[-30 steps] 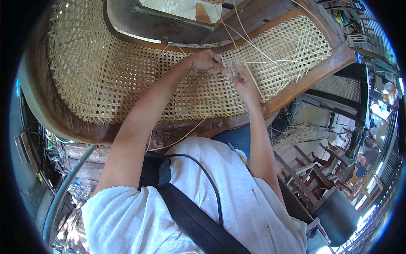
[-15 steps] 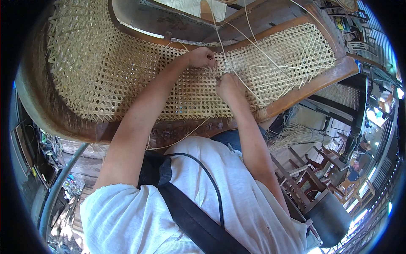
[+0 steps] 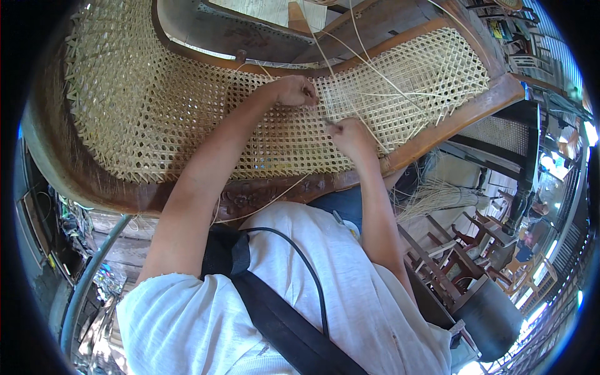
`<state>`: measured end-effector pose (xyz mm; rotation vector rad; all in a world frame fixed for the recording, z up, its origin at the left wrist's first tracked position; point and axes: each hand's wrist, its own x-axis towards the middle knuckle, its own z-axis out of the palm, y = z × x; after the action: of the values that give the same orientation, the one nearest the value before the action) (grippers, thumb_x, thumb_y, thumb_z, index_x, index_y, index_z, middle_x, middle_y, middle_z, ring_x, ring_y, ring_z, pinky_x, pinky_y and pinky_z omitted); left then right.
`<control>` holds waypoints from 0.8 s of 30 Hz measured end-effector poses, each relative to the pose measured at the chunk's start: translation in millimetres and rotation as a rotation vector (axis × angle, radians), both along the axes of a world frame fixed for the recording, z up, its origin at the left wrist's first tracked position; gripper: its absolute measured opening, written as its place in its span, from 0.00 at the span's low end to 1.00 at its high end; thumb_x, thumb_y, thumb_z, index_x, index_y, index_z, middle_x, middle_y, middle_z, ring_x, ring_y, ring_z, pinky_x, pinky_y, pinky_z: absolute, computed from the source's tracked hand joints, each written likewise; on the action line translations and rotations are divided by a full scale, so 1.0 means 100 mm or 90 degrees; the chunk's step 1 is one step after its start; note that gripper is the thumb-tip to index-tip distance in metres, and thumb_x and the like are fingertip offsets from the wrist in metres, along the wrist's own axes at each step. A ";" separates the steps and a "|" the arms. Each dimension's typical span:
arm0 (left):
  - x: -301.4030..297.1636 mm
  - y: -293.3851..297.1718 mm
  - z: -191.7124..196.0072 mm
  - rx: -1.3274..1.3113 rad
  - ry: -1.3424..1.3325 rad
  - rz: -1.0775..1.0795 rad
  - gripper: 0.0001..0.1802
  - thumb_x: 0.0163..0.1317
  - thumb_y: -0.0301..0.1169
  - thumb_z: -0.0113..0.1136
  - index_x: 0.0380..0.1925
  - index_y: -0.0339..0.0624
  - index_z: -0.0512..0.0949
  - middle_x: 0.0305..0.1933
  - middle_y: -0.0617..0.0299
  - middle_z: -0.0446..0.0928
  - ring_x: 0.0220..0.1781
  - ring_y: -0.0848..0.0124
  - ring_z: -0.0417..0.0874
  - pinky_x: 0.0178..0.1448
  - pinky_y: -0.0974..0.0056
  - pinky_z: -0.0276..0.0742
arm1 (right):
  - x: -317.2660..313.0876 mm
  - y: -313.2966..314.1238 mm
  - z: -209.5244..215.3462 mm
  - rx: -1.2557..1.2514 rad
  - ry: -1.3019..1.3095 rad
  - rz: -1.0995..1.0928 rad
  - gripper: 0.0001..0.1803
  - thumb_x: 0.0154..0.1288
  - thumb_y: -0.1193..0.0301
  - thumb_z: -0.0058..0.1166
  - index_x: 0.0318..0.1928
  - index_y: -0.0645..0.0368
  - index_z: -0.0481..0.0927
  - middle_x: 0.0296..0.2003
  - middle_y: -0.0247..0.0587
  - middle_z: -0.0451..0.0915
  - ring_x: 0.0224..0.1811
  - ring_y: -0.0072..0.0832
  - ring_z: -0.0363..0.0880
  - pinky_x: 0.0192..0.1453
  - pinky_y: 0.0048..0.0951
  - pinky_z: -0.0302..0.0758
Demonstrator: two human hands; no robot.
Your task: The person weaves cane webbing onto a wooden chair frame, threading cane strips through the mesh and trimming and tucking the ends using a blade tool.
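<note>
A woven cane panel [image 3: 275, 140] stretches across a curved brown wooden furniture frame [image 3: 431, 134] in front of me. My left hand [image 3: 296, 92] is closed over the middle of the weave, near the panel's far edge; whatever its fingertips pinch is too small to make out. Closer to me and to the right, my right hand [image 3: 352, 137] grips a small, thin, pointed tool [image 3: 329, 124], its tip aimed at the weave. Long loose cane strands [image 3: 386, 74] trail over the right half of the panel.
Beyond the panel lies another dark wooden part [image 3: 250, 34] of the frame. A bundle of pale cane strands [image 3: 440, 197] is below the frame on the right. Wooden chairs and a dark cylindrical container [image 3: 490, 319] stand at lower right. A grey pipe [image 3: 94, 275] rises at left.
My right hand has drawn slightly toward me and to the right with the tool, widening the space between my hands. My left hand stays at nearly the same spot on the weave.
</note>
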<state>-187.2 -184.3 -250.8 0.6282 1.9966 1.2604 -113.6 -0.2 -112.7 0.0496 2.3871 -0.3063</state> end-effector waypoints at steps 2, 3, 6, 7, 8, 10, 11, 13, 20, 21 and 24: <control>0.04 0.01 -0.03 0.012 0.009 0.041 0.12 0.54 0.35 0.68 0.39 0.50 0.87 0.36 0.59 0.86 0.37 0.66 0.85 0.45 0.62 0.78 | 0.04 -0.07 -0.04 0.059 0.125 -0.056 0.20 0.59 0.57 0.59 0.41 0.62 0.82 0.34 0.55 0.84 0.39 0.50 0.83 0.46 0.47 0.77; 0.07 0.02 0.03 -0.003 -0.009 0.043 0.12 0.54 0.36 0.69 0.39 0.51 0.87 0.36 0.59 0.86 0.36 0.66 0.85 0.45 0.62 0.78 | 0.03 -0.12 -0.12 0.055 0.130 -0.064 0.20 0.59 0.57 0.59 0.41 0.62 0.82 0.34 0.55 0.84 0.39 0.50 0.83 0.46 0.47 0.77; 0.11 0.03 0.11 -0.023 -0.005 0.043 0.11 0.54 0.35 0.69 0.38 0.49 0.87 0.35 0.58 0.86 0.35 0.67 0.84 0.44 0.62 0.78 | 0.00 -0.26 -0.41 0.024 0.195 -0.081 0.20 0.56 0.62 0.62 0.45 0.61 0.77 0.38 0.56 0.83 0.44 0.53 0.82 0.49 0.49 0.76; 0.10 0.03 0.12 -0.021 0.010 0.046 0.10 0.54 0.34 0.69 0.37 0.47 0.87 0.34 0.57 0.85 0.36 0.68 0.84 0.44 0.62 0.78 | -0.02 -0.22 -0.43 0.020 0.201 -0.089 0.20 0.56 0.62 0.62 0.45 0.61 0.77 0.38 0.56 0.83 0.44 0.53 0.82 0.49 0.49 0.76; 0.10 0.02 0.15 -0.026 0.032 0.050 0.10 0.54 0.33 0.70 0.37 0.47 0.87 0.33 0.57 0.85 0.35 0.68 0.84 0.43 0.63 0.79 | -0.01 -0.20 -0.42 -0.013 0.195 -0.082 0.19 0.55 0.66 0.61 0.46 0.63 0.76 0.36 0.56 0.83 0.43 0.51 0.83 0.48 0.48 0.77; 0.09 -0.01 0.16 -0.026 0.031 0.040 0.10 0.54 0.33 0.69 0.37 0.47 0.87 0.35 0.57 0.85 0.35 0.68 0.84 0.43 0.63 0.79 | 0.03 -0.08 -0.34 -0.048 0.193 -0.085 0.19 0.55 0.71 0.60 0.47 0.65 0.76 0.35 0.56 0.82 0.42 0.48 0.83 0.48 0.47 0.78; 0.10 -0.06 0.15 -0.023 0.026 0.043 0.09 0.55 0.34 0.69 0.36 0.48 0.87 0.36 0.57 0.85 0.35 0.68 0.84 0.43 0.63 0.79 | 0.09 0.04 -0.28 -0.090 0.181 -0.122 0.16 0.55 0.72 0.59 0.45 0.64 0.76 0.34 0.56 0.82 0.40 0.48 0.83 0.47 0.45 0.78; 0.03 0.00 0.22 -0.089 0.026 0.042 0.09 0.55 0.35 0.68 0.37 0.48 0.87 0.38 0.57 0.85 0.36 0.68 0.84 0.45 0.62 0.78 | 0.20 0.29 -0.06 -0.143 0.168 -0.209 0.09 0.57 0.74 0.55 0.39 0.63 0.76 0.32 0.54 0.81 0.37 0.45 0.83 0.43 0.41 0.76; 0.08 0.38 0.44 0.016 0.147 -0.055 0.16 0.59 0.42 0.66 0.41 0.44 0.86 0.38 0.59 0.84 0.39 0.71 0.82 0.49 0.63 0.78 | 0.14 0.32 -0.24 -0.320 0.279 -0.264 0.09 0.55 0.75 0.56 0.37 0.63 0.76 0.28 0.51 0.80 0.31 0.39 0.80 0.37 0.36 0.74; 0.05 0.37 0.47 0.087 -0.028 -0.064 0.17 0.60 0.43 0.66 0.40 0.43 0.86 0.37 0.60 0.84 0.38 0.72 0.82 0.47 0.62 0.78 | 0.11 0.33 -0.28 -0.400 0.293 -0.291 0.09 0.55 0.76 0.56 0.37 0.63 0.76 0.28 0.50 0.79 0.30 0.39 0.80 0.38 0.35 0.74; 0.01 0.32 0.42 0.098 -0.161 -0.028 0.18 0.59 0.45 0.67 0.38 0.41 0.86 0.34 0.60 0.85 0.35 0.72 0.82 0.44 0.62 0.78 | 0.14 0.29 -0.24 -0.264 0.275 -0.235 0.11 0.58 0.74 0.55 0.42 0.62 0.75 0.29 0.49 0.80 0.31 0.36 0.81 0.38 0.34 0.75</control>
<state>-186.5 -152.3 -208.5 0.5518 1.6835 1.4012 -99.7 28.5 -136.8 0.2550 2.6748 -1.0742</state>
